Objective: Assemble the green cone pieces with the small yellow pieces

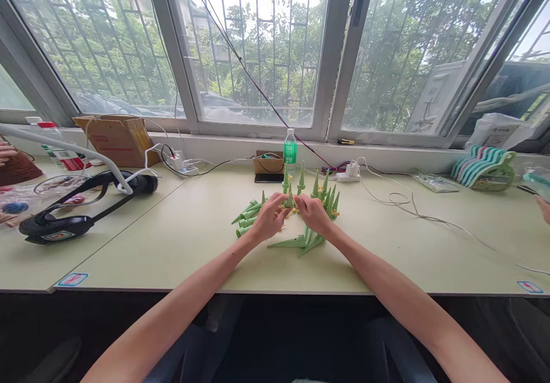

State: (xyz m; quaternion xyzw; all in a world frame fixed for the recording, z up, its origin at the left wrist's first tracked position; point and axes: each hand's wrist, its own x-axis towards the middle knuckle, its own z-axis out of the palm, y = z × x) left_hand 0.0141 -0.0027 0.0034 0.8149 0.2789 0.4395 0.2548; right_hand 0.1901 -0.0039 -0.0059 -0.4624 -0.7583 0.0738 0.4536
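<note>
My left hand is closed, its fingers around a green plastic spike that points upward. Close beside it, my right hand is pinched near the same spike; what its fingertips hold is too small to make out. Around my hands are several more green spikes. Some stand upright behind and to the right, like the tall spike. Others lie on their sides, such as the flat spike in front and the spikes at the left. Small yellow pieces show among them, partly hidden by my hands.
Behind the spikes stand a green-labelled bottle, a small cardboard box and a black phone. A black headset lies left, hangers right. A white cable crosses the table. Another person's hand shows at right.
</note>
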